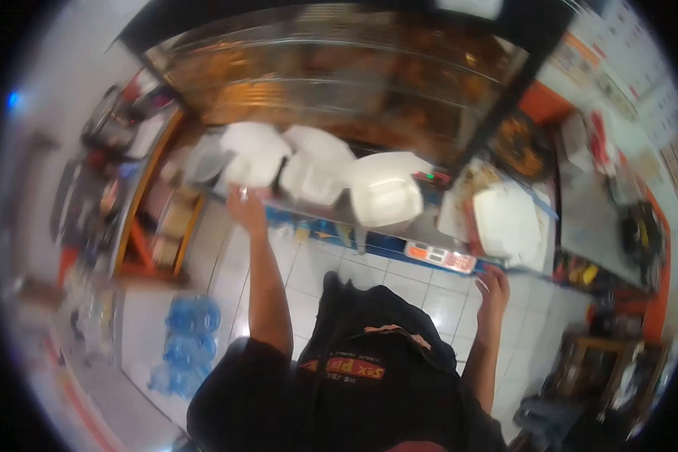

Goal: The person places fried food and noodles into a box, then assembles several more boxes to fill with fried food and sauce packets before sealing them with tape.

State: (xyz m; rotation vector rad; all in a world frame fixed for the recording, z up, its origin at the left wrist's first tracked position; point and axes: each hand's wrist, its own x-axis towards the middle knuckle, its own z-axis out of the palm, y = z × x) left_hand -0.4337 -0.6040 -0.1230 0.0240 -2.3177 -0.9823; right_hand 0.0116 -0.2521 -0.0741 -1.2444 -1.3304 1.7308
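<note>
My left hand (247, 211) is at the counter's front edge, just below a white takeaway box (253, 167) with its lid up. Blur hides whether its fingers grip the box or only touch it. Two more white boxes stand open to the right, a middle one (314, 177) and a nearer one (386, 197). At the counter's right front edge is my right hand (494, 286), its fingers loosely bent and apart, with nothing visible in them. Above that hand another open white box (508, 224) lies on a pale board or paper.
Behind the boxes rises a glass display case (339, 83) with blurred food inside. A dark pan of food (518, 147) sits at the right. The counter front carries an orange and white label panel (438, 256). Blue water bottles (192, 339) stand on the left.
</note>
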